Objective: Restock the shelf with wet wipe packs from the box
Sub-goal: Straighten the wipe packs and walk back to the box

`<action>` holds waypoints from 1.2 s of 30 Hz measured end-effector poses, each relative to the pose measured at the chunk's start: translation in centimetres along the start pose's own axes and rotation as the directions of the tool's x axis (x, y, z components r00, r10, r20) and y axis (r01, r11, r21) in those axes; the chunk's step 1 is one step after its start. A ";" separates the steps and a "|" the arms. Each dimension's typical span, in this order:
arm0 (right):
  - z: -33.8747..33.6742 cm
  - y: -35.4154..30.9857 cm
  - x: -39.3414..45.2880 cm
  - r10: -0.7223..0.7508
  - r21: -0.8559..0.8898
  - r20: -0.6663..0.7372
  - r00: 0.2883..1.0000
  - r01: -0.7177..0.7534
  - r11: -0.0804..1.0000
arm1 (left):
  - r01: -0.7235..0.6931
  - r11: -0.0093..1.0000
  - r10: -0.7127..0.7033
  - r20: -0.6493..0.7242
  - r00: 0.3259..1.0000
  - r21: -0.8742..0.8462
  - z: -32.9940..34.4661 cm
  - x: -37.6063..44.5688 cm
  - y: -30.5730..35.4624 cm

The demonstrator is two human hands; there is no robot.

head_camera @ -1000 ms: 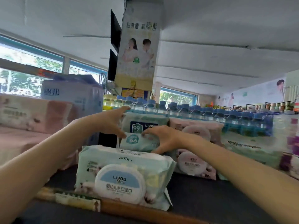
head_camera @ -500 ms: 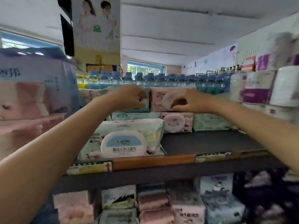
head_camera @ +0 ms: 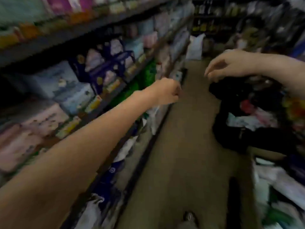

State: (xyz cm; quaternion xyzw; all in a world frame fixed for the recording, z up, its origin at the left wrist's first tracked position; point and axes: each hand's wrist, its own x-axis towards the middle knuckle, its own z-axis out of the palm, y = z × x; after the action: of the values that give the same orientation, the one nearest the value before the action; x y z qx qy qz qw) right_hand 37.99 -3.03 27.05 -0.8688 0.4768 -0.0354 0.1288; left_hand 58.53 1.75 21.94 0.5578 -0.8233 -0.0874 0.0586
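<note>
The view is blurred. My left hand (head_camera: 166,91) hangs in the air beside the shelf (head_camera: 105,100), fingers curled shut with nothing visible in them. Over the aisle, my right hand (head_camera: 227,66) is held out with its fingers drooping loosely apart, empty. Below it on the floor sits a dark container (head_camera: 231,139) with pale and pink packs (head_camera: 252,118) inside; I cannot tell whether these are wet wipe packs. The shelf rows on the left hold blue, pink and purple packages (head_camera: 69,90).
A brown aisle floor (head_camera: 178,146) runs ahead between the left shelving and goods piled on the right. White bags (head_camera: 195,47) stand at the aisle's far end. White packaging (head_camera: 280,182) lies at the lower right. My shoe (head_camera: 189,218) shows at the bottom.
The view has swung down and right from the top shelf to the aisle. Both hands have left the wipe packs on the shelf and now hang in the air, empty.
</note>
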 end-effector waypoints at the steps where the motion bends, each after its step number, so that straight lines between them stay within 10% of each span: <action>1: 0.8 3.3 -2.2 0.093 0.032 0.013 0.996 -0.094 0.995 | -0.054 0.998 0.053 0.061 0.997 0.014 2.6 1.6 2.2; 8: 11.3 22.4 -16.1 0.425 0.189 0.259 0.867 -0.477 0.858 | -0.276 0.960 0.275 0.337 0.901 -0.044 16.1 10.0 15.7; 18: 22.7 38.9 -30.1 0.579 0.005 0.373 0.725 -0.626 0.780 | -0.176 0.965 0.263 0.658 0.705 -0.197 33.6 15.6 30.9; 25: 33.5 37.9 -31.5 0.379 0.137 0.435 0.817 -0.476 0.869 | -0.087 0.974 0.218 0.740 0.637 -0.212 40.3 14.8 35.5; 30: 41.4 35.4 -31.9 0.190 0.244 0.663 0.724 -0.450 0.859 | -0.081 0.991 0.131 0.852 0.507 -0.104 45.1 11.9 33.7; 36: 45.2 37.7 -30.2 0.449 0.494 0.507 0.736 -0.675 0.548 | -0.034 0.999 0.036 0.672 0.740 -0.016 47.4 11.7 31.0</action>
State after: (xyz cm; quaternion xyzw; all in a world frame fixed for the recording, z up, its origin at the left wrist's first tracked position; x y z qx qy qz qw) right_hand -0.94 11.53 -24.40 -0.5571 0.6615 -0.0128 0.5018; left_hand 16.81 5.89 -17.97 0.4732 -0.7994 -0.2822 -0.2395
